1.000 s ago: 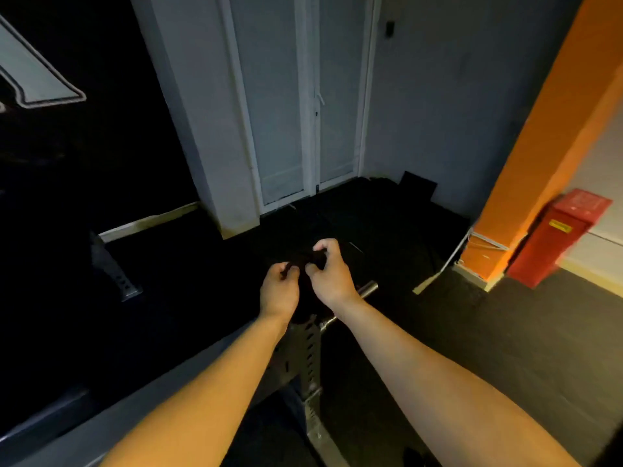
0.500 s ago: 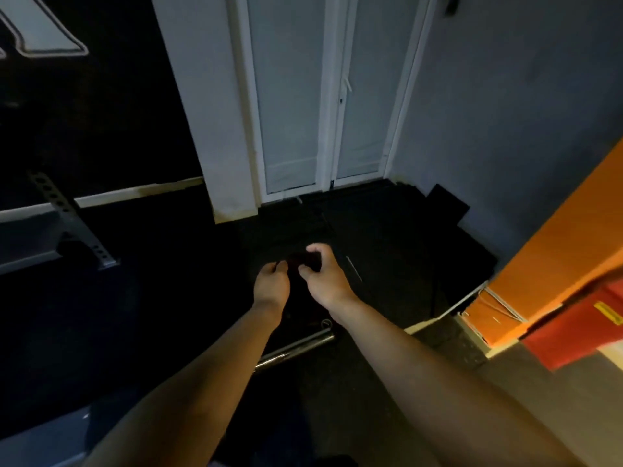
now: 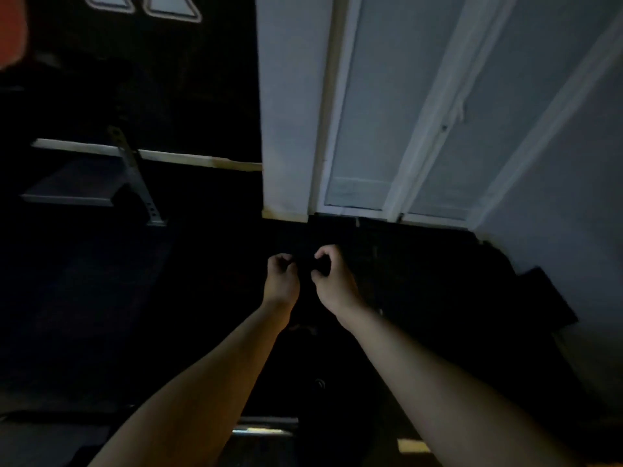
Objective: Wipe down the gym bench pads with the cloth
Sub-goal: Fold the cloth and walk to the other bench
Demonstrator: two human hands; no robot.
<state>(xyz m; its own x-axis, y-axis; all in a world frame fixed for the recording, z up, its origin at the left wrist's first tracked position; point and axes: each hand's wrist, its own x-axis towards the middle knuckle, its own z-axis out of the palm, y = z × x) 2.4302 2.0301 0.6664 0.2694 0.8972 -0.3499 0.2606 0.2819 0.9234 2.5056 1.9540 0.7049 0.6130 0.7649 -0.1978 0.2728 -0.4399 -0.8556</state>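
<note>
Our view has swung left, the doors [image 3: 418, 136] nearer. Left hand [image 3: 281, 281] and right hand [image 3: 333, 284] pinch the dark cloth [image 3: 304, 264] between curled fingers, in mid-air. We judge it is being readied. Next comes finding a pad — none shows in the dark — and pressing flat.

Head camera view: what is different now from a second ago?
The view has swung left: the orange pillar and red box have left the frame, and the white double doors now fill the upper right. Both hands stayed together out front, left hand and right hand still pinching the dark cloth, which is hard to make out.
</note>
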